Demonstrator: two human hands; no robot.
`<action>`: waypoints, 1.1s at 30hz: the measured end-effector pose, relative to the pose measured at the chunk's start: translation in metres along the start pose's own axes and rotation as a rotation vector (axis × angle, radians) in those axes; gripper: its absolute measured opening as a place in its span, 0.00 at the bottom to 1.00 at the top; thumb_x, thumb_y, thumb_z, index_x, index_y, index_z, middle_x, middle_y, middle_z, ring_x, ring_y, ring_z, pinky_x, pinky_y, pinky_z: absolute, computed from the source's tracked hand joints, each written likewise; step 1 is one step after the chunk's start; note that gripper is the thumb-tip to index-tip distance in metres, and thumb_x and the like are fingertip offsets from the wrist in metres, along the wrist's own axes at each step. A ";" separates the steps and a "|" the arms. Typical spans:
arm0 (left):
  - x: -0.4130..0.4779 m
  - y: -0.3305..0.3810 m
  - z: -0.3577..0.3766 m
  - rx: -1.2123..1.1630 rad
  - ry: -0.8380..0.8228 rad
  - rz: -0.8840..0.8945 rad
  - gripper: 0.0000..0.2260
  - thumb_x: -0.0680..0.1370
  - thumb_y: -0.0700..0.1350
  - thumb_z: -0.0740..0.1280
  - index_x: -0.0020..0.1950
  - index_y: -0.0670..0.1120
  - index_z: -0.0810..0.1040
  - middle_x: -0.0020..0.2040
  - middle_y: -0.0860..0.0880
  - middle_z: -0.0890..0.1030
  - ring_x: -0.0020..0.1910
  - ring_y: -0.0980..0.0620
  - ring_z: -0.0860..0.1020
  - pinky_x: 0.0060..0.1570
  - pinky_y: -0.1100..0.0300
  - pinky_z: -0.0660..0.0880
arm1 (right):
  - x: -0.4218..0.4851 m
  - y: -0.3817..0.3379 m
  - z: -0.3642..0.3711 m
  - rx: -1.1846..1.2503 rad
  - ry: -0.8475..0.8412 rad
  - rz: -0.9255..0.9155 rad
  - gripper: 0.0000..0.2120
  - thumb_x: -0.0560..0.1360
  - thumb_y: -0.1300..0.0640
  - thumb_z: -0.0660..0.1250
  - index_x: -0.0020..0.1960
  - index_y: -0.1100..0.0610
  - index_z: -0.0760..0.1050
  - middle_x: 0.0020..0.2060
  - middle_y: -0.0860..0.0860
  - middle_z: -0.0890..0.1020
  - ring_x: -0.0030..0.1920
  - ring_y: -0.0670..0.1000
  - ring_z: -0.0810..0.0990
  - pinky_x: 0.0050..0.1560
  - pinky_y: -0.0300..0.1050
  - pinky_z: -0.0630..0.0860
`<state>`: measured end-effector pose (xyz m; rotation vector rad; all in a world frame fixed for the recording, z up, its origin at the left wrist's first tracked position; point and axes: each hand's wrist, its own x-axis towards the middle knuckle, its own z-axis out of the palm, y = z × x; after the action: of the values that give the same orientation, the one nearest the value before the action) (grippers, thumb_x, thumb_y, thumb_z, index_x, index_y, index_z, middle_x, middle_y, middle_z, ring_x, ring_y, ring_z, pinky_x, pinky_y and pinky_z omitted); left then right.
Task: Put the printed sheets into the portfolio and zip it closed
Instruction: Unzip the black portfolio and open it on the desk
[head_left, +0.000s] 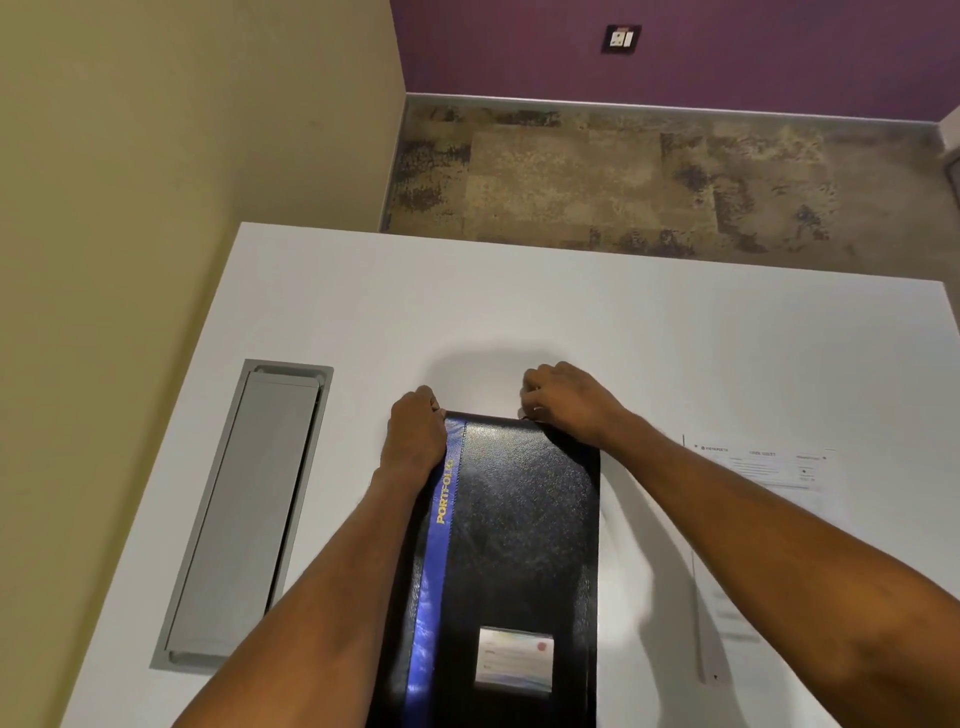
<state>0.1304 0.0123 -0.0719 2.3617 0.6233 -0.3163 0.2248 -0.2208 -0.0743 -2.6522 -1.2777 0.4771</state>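
Observation:
A black portfolio (524, 530) with a blue spine strip and gold "PORTFOLIO" lettering lies closed on the white table (571, 312), its long side running away from me. My left hand (415, 434) grips its far left corner at the spine. My right hand (563, 402) is closed at the far right corner, fingers pinched at the edge where the zip runs; the zip pull itself is hidden. Printed sheets (763, 519) lie flat on the table to the right of the portfolio, partly under my right forearm.
A grey recessed cable hatch (244, 514) is set into the table at the left. A beige wall stands to the left. Beyond the table's far edge are patterned carpet (623, 176) and a purple wall.

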 end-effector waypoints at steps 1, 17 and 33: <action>0.000 0.001 0.000 -0.002 0.002 -0.005 0.05 0.83 0.37 0.64 0.48 0.38 0.77 0.49 0.40 0.80 0.48 0.41 0.79 0.46 0.51 0.74 | -0.008 0.003 0.000 0.007 0.007 0.018 0.03 0.79 0.51 0.71 0.47 0.47 0.83 0.48 0.45 0.80 0.50 0.49 0.77 0.53 0.46 0.71; -0.006 0.013 0.009 0.238 0.049 0.015 0.08 0.80 0.33 0.60 0.54 0.37 0.78 0.54 0.38 0.77 0.51 0.37 0.79 0.43 0.51 0.71 | -0.133 -0.016 0.036 0.322 0.207 0.659 0.05 0.80 0.50 0.68 0.50 0.48 0.82 0.46 0.46 0.81 0.44 0.50 0.82 0.45 0.47 0.77; -0.076 0.111 0.108 0.578 -0.265 0.624 0.20 0.82 0.43 0.62 0.76 0.50 0.70 0.72 0.47 0.73 0.73 0.44 0.69 0.78 0.43 0.60 | -0.130 -0.042 0.055 0.551 0.388 0.900 0.07 0.82 0.52 0.64 0.47 0.50 0.78 0.44 0.46 0.80 0.40 0.48 0.79 0.46 0.46 0.80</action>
<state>0.1155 -0.1595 -0.0634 2.8296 -0.3922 -0.5609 0.0987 -0.2965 -0.0867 -2.4862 0.1926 0.3103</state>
